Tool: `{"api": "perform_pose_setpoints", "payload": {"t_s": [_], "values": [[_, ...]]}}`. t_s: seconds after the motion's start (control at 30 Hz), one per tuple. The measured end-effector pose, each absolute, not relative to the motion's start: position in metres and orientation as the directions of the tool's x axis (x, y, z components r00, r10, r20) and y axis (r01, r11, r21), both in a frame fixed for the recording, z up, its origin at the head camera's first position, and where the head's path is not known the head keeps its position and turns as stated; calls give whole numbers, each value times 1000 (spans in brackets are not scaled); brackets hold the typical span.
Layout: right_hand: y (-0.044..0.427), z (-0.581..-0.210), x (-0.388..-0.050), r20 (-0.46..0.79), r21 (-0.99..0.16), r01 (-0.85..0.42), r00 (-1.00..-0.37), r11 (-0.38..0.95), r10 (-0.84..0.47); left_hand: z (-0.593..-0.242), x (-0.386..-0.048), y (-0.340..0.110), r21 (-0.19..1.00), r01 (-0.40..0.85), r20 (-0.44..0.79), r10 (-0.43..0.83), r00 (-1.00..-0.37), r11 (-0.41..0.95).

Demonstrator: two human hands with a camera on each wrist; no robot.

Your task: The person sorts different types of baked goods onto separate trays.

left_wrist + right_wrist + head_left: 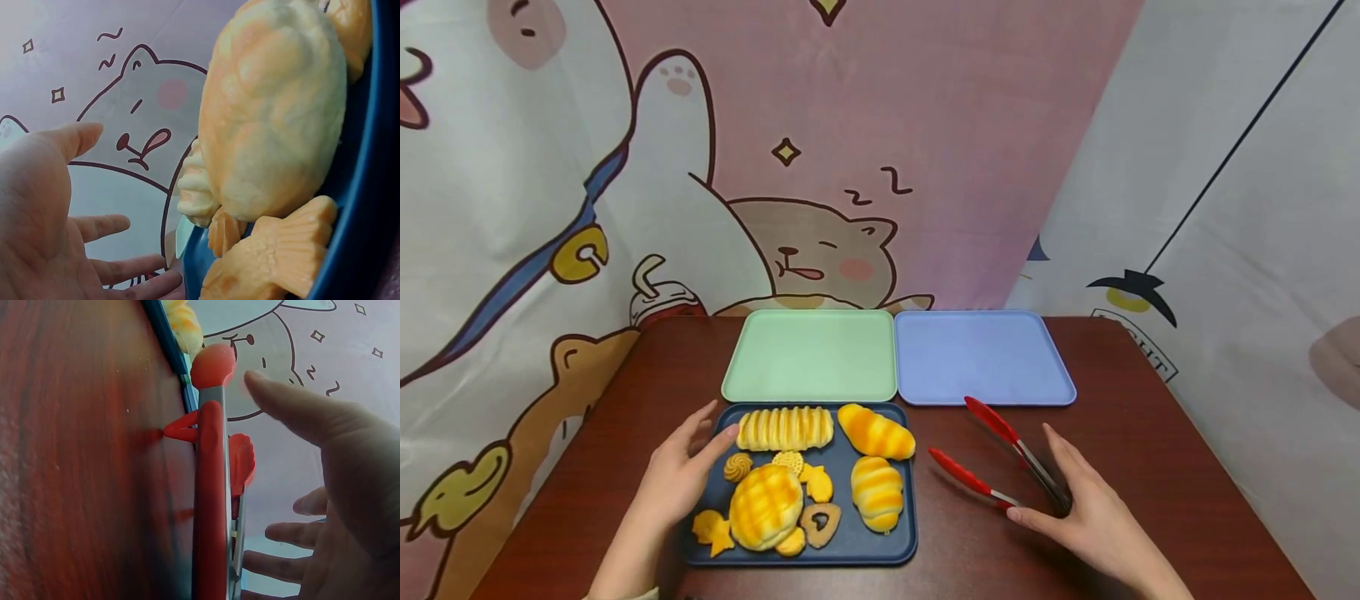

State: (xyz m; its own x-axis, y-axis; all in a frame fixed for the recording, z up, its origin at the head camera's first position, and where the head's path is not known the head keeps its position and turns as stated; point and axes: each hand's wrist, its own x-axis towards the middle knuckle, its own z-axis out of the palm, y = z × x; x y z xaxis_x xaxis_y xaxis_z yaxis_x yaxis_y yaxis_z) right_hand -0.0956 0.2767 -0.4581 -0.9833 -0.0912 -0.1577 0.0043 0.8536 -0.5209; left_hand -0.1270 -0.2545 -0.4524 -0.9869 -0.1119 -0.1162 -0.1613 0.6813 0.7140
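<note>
My left hand (681,475) hovers at the left side of a dark blue tray (865,552), fingers spread, holding nothing. On the tray lie a ridged long bread (786,429), a round bread with a grid top (766,507), two striped rolls (877,493) and several small biscuits, among them a heart-shaped one (821,525). The left wrist view shows the round bread (275,112) beside the spread fingers. Right of the tray, red-tipped metal tongs (994,418) rest spread apart on the table. Around their near end my right hand (1093,517) is held with thumb and fingers apart, not gripping them.
Behind the dark tray stand a light green tray (812,354) and a light blue tray (985,358), side by side, with nothing on them. The brown table (1157,417) ends at a cloth backdrop (970,150) printed with cartoon animals.
</note>
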Motion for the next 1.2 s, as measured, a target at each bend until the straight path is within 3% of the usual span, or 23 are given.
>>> {"api": "perform_pose_setpoints", "payload": {"t_s": [0.5, 1.2], "values": [[273, -471, -95, -72, -563, -61, -990, 824, -122, -457, -128, -261, 701, -207, -164, -128, -978, 683], [271, -472, -95, -62, -589, -51, -992, 806, -108, -465, -136, -272, 689, -223, -177, -138, -974, 689]]}}
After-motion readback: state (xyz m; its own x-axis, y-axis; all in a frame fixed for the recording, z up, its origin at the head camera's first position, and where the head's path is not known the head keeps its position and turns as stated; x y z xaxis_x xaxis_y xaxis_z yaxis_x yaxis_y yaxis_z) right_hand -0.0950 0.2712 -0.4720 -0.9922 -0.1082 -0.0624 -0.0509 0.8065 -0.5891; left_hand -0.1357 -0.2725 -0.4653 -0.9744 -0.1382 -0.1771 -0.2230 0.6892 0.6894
